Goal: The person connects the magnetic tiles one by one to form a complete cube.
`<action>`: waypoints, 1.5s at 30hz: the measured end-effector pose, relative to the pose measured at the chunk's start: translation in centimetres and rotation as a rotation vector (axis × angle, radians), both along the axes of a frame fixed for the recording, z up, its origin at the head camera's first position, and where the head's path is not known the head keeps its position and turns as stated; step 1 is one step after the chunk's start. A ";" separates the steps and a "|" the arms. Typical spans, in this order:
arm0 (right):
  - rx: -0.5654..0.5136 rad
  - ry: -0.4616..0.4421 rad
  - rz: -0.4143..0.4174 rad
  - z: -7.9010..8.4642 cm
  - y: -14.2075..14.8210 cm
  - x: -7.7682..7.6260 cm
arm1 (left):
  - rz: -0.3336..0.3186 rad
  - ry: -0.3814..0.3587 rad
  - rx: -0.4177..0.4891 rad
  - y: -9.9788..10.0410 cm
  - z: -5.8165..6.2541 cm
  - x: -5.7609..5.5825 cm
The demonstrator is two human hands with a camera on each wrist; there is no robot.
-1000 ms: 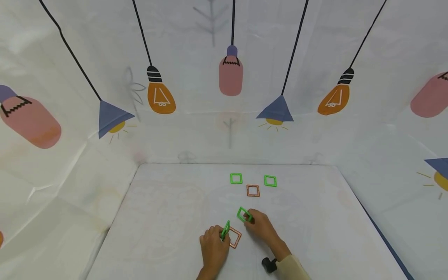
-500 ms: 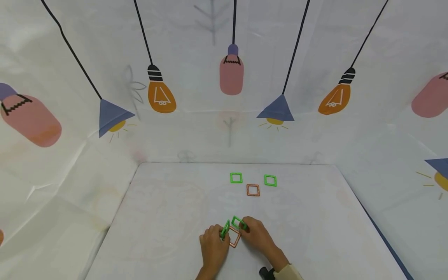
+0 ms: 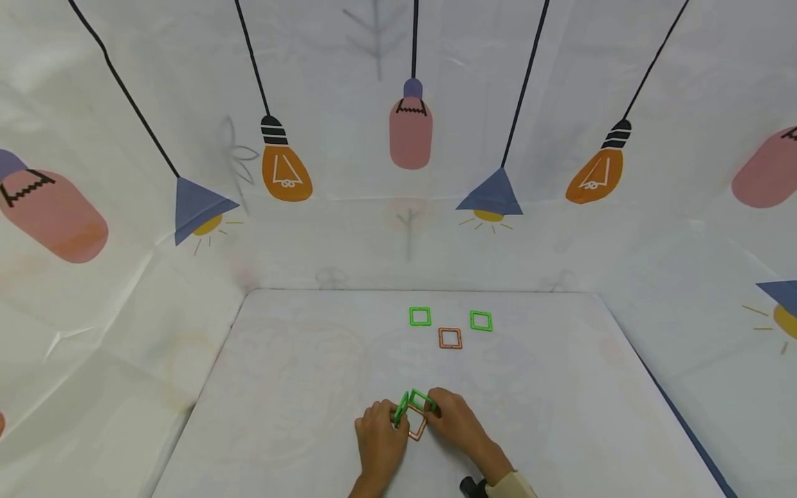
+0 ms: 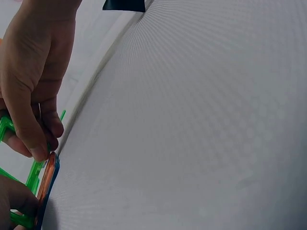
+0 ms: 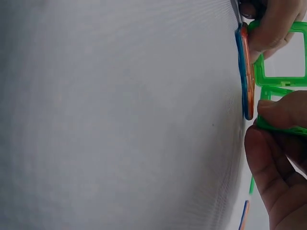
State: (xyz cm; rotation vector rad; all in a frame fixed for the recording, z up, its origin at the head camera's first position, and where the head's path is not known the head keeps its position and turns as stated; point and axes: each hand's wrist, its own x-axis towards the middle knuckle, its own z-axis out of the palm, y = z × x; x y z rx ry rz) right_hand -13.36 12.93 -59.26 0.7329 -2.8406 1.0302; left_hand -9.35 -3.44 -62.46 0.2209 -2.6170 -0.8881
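An orange square magnetic tile frame (image 3: 417,434) lies on the white table between my hands; in the right wrist view its edge (image 5: 248,72) shows a blue layer against the table. My left hand (image 3: 381,437) pinches a green square tile (image 3: 401,407), which stands tilted upright along the orange tile's left side. My right hand (image 3: 459,423) pinches another green square tile (image 3: 421,395) between thumb and fingers, raised at the orange tile's far side. The two green tiles come together at one corner; whether they touch cannot be made out. Fingers hide part of each tile.
Farther back on the table (image 3: 299,387) lie two green square tiles (image 3: 420,308) (image 3: 481,328) and an orange square tile (image 3: 450,346). A white sheet (image 3: 349,228) printed with lamps hangs behind. A black device (image 3: 472,488) sits by the right wrist.
My right hand has moved left and nearer with its green tile, bringing it beside the other green tile at the orange one. My left hand has stayed in place.
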 end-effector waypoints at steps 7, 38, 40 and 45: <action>-0.016 0.065 0.017 -0.1 -0.1 0.1 | 0.000 0.000 0.009 0.0 -0.1 -0.1; 0.061 -0.041 -0.078 0.4 -1.6 -0.6 | -0.016 0.175 -0.033 -0.1 0.0 -0.5; 0.061 -0.036 -0.074 0.3 -1.6 -0.6 | -0.016 0.161 -0.027 -0.1 -0.1 -0.5; 0.083 -0.051 -0.064 0.1 -1.6 -0.3 | -0.022 0.061 0.004 -0.2 -0.3 0.1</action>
